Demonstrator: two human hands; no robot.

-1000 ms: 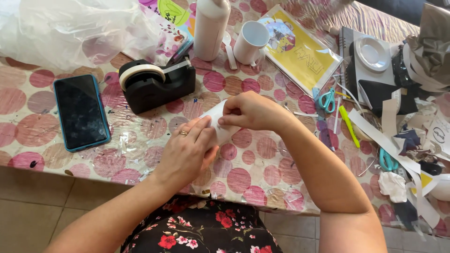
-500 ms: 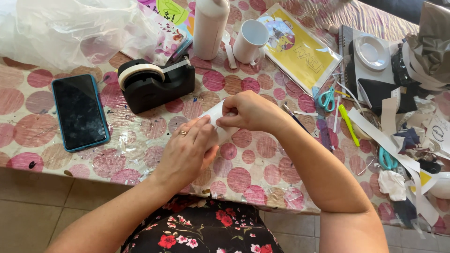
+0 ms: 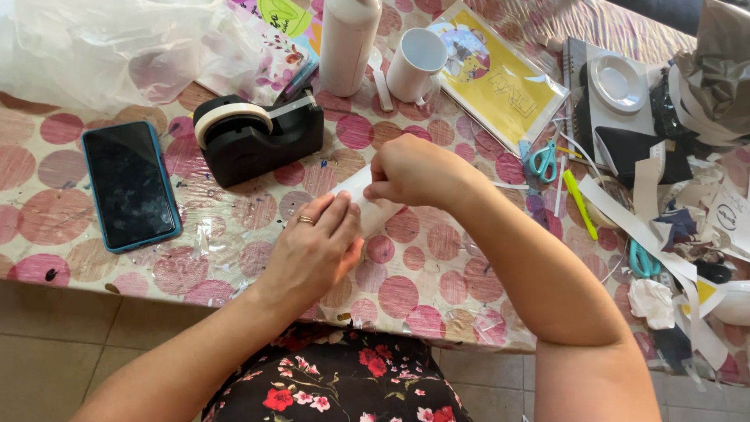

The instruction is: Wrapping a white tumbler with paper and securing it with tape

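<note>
Watching my head cam here: both hands are on a small white paper piece (image 3: 361, 205) lying mid-table on the pink-dotted plastic tablecloth (image 3: 234, 234). My left hand (image 3: 312, 252) has its fingers pressed flat on the piece's lower end, and my right hand (image 3: 410, 168) is pinching the upper edge at about 1 o'clock from it. The black tape dispenser (image 3: 254, 134) sits at 10 o'clock. My worry: that slick cloth could let the paper skid or crease crooked if the flat hand eases up.

A table (image 3: 406, 289) under a pink-spotted cloth carries a black tape dispenser (image 3: 254, 134); left of it a phone (image 3: 129, 184), right of it a white mug (image 3: 414, 66) and scissors (image 3: 541, 160).
</note>
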